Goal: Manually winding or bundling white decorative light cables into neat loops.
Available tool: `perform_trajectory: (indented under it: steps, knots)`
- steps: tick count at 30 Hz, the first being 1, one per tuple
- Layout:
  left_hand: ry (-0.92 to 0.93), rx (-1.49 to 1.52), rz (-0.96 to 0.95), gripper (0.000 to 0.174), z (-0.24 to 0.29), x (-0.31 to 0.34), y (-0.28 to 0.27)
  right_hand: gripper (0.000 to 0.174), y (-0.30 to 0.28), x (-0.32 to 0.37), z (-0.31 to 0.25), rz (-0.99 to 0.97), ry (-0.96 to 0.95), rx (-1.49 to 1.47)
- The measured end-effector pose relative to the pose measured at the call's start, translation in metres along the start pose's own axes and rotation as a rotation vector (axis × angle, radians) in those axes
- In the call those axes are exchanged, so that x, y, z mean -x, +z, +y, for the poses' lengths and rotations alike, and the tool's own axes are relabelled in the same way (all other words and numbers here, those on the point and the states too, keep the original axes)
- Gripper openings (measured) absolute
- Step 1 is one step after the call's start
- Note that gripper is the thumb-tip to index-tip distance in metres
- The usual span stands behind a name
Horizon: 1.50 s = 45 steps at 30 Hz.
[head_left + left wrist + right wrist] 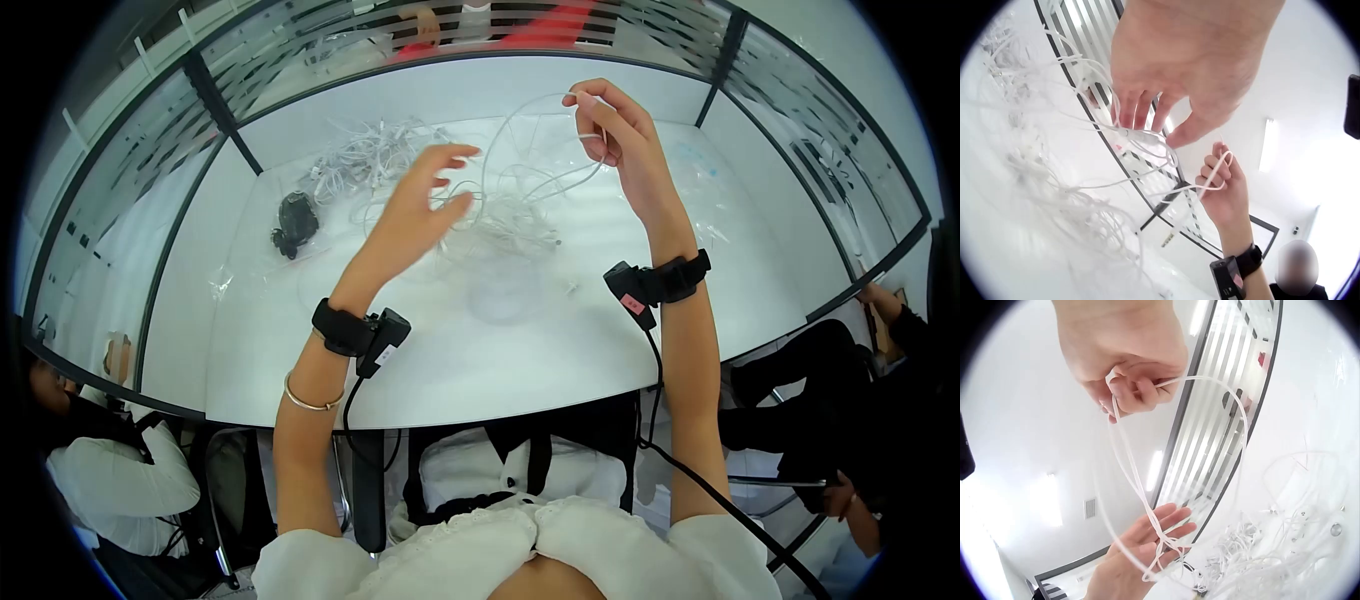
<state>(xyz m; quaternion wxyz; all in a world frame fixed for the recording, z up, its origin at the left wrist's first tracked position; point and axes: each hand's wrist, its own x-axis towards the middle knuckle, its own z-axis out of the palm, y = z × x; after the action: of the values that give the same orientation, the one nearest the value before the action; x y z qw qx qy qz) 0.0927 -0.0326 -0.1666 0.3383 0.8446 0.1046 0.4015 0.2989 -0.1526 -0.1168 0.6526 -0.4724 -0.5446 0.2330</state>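
A thin white cable (pixel 520 175) rises in a loop from a tangle on the white table (pixel 300 340). My right hand (pixel 592 125) is raised above the table's far middle and pinches the top of that loop between thumb and fingers; the pinch shows close up in the right wrist view (pixel 1124 387). My left hand (pixel 455 178) hovers to the left of it with fingers spread and nearly straight, and the cable (pixel 1159 540) lies across its fingers (pixel 1169 522). In the left wrist view the strand (pixel 1141 134) runs just under my left fingertips (pixel 1129 115).
A heap of more white cables (pixel 370 160) lies at the back left, beside a black object (pixel 297 222). Clear plastic bags (pixel 700 170) are scattered at the right. Striped glass partitions (pixel 150 190) fence the table. People sit at both sides.
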Motion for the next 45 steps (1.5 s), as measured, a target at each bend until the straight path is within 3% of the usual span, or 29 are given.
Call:
perform_trajectory:
  steps: [3,6,11,17,20,23,24,27,29,33,35,38,43,45]
  knots:
    - [-0.182,-0.021,-0.309,0.028,0.018,0.001,0.008,0.024,-0.009,0.004,0.001,0.021,0.011,-0.018]
    - [-0.212,-0.07,-0.362,0.017,0.013,0.005,0.008,0.023,-0.023,0.004,0.003,0.061,-0.007,0.016]
    - [-0.243,0.006,-0.122,0.009,-0.001,0.014,0.001,0.025,-0.044,0.005,0.018,0.123,0.053,0.252]
    - [-0.415,0.382,-0.076,0.013,-0.005,0.02,0.005,0.02,-0.053,0.002,0.064,-0.084,0.145,0.454]
    - [-0.418,0.389,-0.096,0.015,-0.006,0.023,0.006,0.02,-0.049,0.003,0.066,-0.186,0.184,0.581]
    - [-0.407,0.423,-0.05,0.016,-0.006,0.026,0.008,0.023,-0.038,0.015,0.065,-0.037,-0.012,0.952]
    - [-0.424,0.383,-0.017,0.016,-0.004,0.028,0.009,0.028,-0.035,0.015,0.059,-0.085,-0.074,1.045]
    - [-0.456,0.304,0.098,0.016,0.002,0.027,0.01,0.026,-0.009,0.015,0.038,-0.131,-0.311,0.824]
    - [-0.466,0.309,0.173,0.014,0.004,0.026,0.012,0.025,0.024,0.022,0.023,-0.131,-0.128,0.515]
    - [-0.357,0.179,0.198,0.012,0.007,0.027,0.019,0.026,0.061,0.033,0.016,-0.288,-0.01,0.703]
    - [-0.271,0.081,0.189,0.012,0.008,0.027,0.02,0.024,0.062,0.033,0.028,-0.258,-0.031,0.651]
    - [-0.237,0.169,0.263,0.012,0.0,0.027,0.018,0.021,0.058,0.027,0.036,-0.21,-0.039,0.442]
    - [-0.311,0.108,0.302,0.014,-0.002,0.025,0.003,0.022,0.051,0.023,0.032,-0.049,0.081,0.209]
    - [-0.36,0.191,0.267,0.013,0.003,0.024,0.0,0.023,0.047,0.02,0.033,-0.041,0.026,0.162]
